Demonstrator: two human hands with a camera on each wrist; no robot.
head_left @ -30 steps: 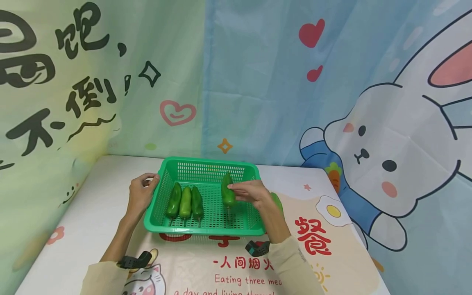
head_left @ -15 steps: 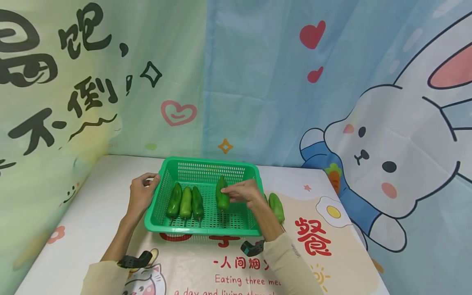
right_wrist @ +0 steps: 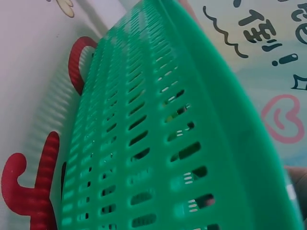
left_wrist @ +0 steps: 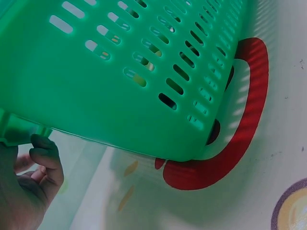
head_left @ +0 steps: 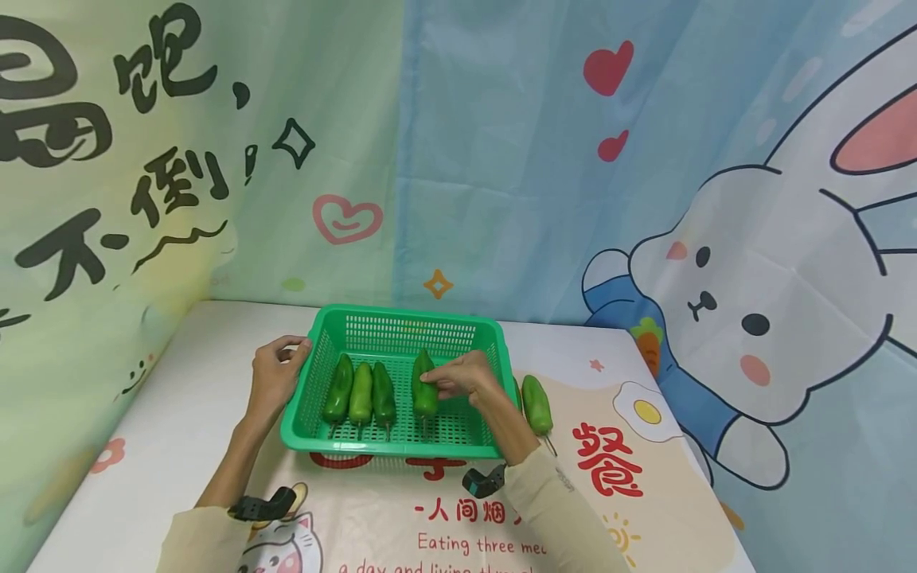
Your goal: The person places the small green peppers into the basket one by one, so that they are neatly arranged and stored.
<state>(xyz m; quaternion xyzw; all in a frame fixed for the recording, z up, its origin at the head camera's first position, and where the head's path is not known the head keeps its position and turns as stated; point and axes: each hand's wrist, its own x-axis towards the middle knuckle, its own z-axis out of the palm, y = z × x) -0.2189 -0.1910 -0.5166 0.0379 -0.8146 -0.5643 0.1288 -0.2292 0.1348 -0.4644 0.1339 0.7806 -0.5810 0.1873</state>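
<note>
A green plastic basket (head_left: 387, 451) with slotted walls stands on the table in the head view. My left hand (head_left: 275, 374) grips its left rim, with fingers (left_wrist: 47, 160) curled at the edge in the left wrist view. Inside the basket, my right hand (head_left: 466, 376) pinches a green pepper (head_left: 426, 404), stem toward me. Three more peppers lie side by side at the left: a dark one (head_left: 339, 390), a lighter one (head_left: 361, 394) and another dark one (head_left: 384, 395). In the right wrist view the basket wall (right_wrist: 134, 124) hides the pepper and most of that hand.
Outside the basket on the right lies a green pepper (head_left: 536, 404), with a sliver of another (head_left: 517, 390) against the basket. The printed table cover (head_left: 473, 529) has lettering. A cartoon curtain (head_left: 494, 175) hangs close behind the basket.
My right hand has moved left and slightly down with the pepper, toward the row of three. The pepper outside on the right has come into fuller view. My left hand stays at the rim.
</note>
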